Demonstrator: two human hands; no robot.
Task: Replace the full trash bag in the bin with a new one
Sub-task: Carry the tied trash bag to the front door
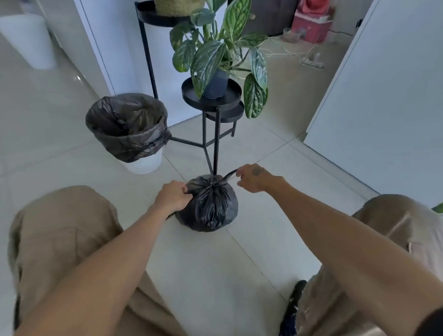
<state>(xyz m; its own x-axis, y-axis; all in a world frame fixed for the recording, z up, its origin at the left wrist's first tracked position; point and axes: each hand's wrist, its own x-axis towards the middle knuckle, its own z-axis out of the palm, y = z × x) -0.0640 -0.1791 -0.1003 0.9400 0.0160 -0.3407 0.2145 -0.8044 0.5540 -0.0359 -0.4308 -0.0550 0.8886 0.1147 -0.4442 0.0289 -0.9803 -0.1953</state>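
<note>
A full black trash bag sits on the tiled floor between my knees, gathered to a knot at its top. My left hand grips one tail of the bag at its left side. My right hand pinches the other tail, pulled out to the right of the knot. Behind and to the left stands a white bin lined with a black bag folded over its rim; the liner hangs open.
A black metal plant stand with a potted leafy plant rises just behind the tied bag, one leg almost touching it. Another white bin stands far left. A white door is at right, cables and red items beyond.
</note>
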